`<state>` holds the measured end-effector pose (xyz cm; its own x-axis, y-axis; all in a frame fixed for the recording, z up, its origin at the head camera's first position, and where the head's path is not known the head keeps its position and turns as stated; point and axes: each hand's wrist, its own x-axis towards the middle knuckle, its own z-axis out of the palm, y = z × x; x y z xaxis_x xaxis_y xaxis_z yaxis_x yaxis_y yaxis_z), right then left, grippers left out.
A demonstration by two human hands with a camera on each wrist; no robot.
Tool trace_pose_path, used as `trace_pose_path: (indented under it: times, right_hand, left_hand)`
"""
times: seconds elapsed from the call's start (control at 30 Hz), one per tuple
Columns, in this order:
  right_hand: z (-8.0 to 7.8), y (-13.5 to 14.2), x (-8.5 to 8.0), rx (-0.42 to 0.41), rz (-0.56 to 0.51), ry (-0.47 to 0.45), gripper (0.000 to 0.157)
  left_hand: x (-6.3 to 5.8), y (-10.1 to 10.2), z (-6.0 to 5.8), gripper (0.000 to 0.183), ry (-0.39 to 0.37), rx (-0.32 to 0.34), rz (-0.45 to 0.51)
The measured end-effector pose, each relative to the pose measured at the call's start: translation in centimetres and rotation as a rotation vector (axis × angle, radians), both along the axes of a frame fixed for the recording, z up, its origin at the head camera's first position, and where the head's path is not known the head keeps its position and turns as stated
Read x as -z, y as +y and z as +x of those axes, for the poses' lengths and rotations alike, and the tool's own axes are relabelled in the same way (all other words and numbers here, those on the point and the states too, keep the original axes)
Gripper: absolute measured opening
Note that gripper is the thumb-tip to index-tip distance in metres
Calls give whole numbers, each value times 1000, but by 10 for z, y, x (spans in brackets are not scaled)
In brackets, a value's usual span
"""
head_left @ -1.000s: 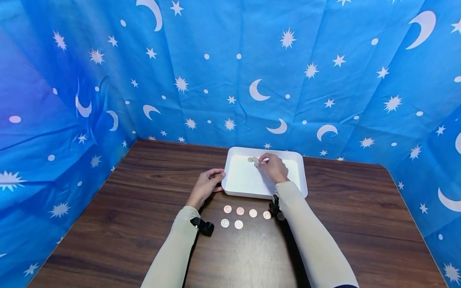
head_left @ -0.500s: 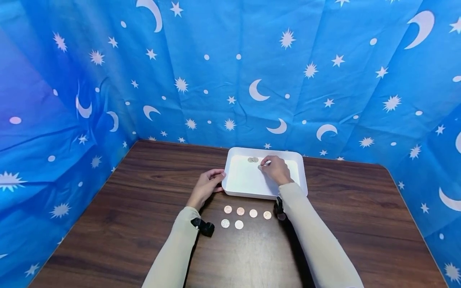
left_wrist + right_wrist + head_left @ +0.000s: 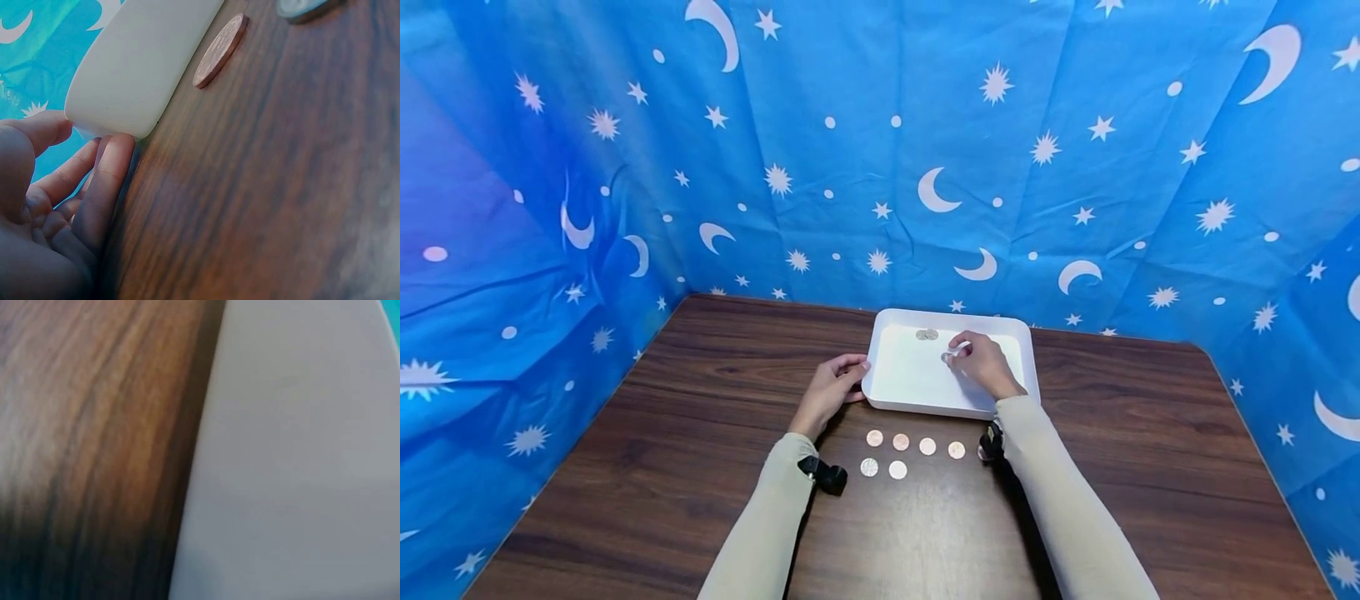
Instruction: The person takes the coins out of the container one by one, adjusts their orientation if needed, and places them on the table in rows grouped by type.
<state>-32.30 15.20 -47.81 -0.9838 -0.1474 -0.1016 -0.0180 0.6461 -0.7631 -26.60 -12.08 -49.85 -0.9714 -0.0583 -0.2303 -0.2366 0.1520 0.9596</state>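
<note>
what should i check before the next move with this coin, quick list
1. White tray steadied: ok, left hand holds its left side.
2. Coin at right hand: ok, a coin shows at its fingertips.
3. That coin lifted off the tray floor: cannot tell.
4. Two coins at the tray's far side clearly apart: not ok, they touch or overlap.
5. Right wrist view shows the fingertips: not ok, mainly tray and table.
</note>
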Motion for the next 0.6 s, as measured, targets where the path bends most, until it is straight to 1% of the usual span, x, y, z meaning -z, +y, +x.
trace_pose_path:
  times: [0.13, 0.3, 0.47, 0.6]
  right_hand:
    - [-2, 4, 1, -42, 17, -22, 24]
    - [-4, 3, 3, -64, 61, -25, 27]
    - [-6, -1, 3, -101, 128, -38, 29]
    - [-7, -3, 1, -128, 188, -50, 31]
  left_hand:
    - [2, 1, 0, 38, 3, -4, 3]
    - [3, 1, 0, 39, -2, -1, 8]
    - [1, 0, -2, 39, 5, -12, 3]
    - [1, 2, -3, 39, 6, -6, 6]
